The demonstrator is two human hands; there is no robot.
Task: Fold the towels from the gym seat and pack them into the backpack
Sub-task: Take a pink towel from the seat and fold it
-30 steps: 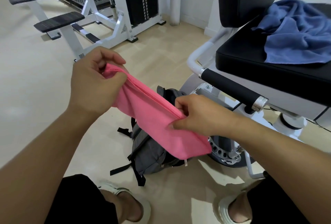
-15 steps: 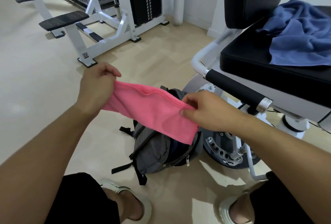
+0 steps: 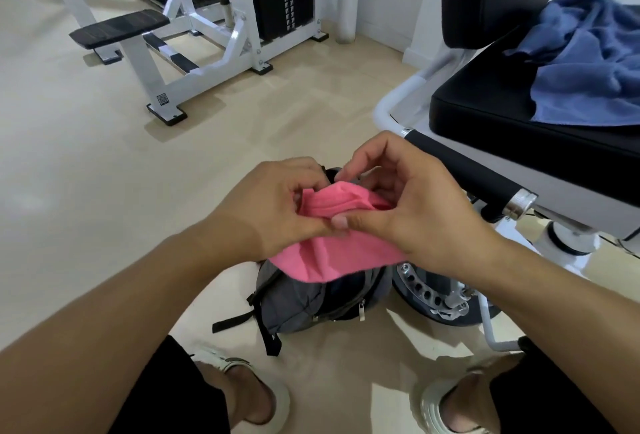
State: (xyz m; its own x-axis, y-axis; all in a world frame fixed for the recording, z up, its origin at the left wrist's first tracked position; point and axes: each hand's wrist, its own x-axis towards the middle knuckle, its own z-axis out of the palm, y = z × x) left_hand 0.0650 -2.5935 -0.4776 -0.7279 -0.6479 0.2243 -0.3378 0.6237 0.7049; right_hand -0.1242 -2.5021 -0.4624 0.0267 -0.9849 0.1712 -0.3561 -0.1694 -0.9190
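A pink towel point(image 3: 334, 257) is bunched into a small folded bundle between both hands. My left hand point(image 3: 273, 205) pinches its left side and my right hand point(image 3: 412, 205) grips its right side, thumbs nearly touching. The bundle hangs directly above a grey backpack point(image 3: 294, 302) that lies open on the floor, partly hidden by the towel. A crumpled blue towel point(image 3: 588, 62) lies on the black gym seat point(image 3: 485, 114) at the upper right.
A padded black handle point(image 3: 467, 170) with a chrome end juts from the seat's machine just right of my right hand. A white weight machine point(image 3: 214, 38) with black pads stands at the back left. My feet in white sandals point(image 3: 249, 395) flank the backpack.
My hands have come together from wide apart, folding the stretched pink towel into a short bundle, and lowered it over the backpack.
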